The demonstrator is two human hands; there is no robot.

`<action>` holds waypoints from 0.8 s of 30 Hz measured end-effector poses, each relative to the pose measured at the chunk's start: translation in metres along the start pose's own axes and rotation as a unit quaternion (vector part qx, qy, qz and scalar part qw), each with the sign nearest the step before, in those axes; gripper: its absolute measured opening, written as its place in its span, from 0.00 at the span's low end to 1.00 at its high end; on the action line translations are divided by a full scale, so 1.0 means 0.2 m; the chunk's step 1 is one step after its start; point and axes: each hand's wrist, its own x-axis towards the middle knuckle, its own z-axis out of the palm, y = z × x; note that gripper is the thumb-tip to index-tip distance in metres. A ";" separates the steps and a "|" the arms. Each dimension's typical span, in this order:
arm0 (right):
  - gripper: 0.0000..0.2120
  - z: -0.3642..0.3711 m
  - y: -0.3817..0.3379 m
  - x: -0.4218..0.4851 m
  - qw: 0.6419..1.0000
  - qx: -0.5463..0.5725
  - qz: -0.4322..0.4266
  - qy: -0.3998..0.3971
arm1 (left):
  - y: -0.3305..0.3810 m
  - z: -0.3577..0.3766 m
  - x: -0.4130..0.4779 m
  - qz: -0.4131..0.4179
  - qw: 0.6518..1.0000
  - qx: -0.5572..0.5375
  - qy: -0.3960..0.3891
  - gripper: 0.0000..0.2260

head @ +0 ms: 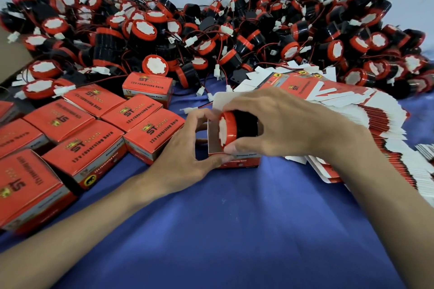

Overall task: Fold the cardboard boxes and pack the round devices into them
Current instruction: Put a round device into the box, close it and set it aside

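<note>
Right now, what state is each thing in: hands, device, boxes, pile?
Open box: folded, top flap up.
Device: on its side, partly inside the box.
Left hand: grips the box.
Right hand: grips the device.
Closed boxes: shut, grouped at left.
Flat boxes: unfolded, stacked at right.
Loose devices: heaped behind, unboxed.

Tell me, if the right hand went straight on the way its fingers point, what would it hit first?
Likely the left hand, holding the open box just beyond the round device that the right hand grips; depth is unclear.
</note>
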 end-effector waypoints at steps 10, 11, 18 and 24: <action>0.18 0.04 0.09 0.02 0.996 0.072 -0.005 -0.053 | 0.01 0.00 0.00 0.005 1.000 -0.011 0.003 0.26; 0.19 0.04 0.08 0.02 0.996 0.065 0.000 -0.059 | 0.01 0.00 0.00 0.005 1.000 -0.010 0.004 0.26; 0.29 0.05 0.01 0.00 0.997 -0.019 0.043 -0.065 | 0.01 0.00 0.00 0.013 1.000 -0.007 0.008 0.26; 0.19 0.03 0.00 0.01 0.996 -0.034 0.068 -0.038 | -0.02 0.00 0.00 -0.003 1.000 0.012 0.004 0.27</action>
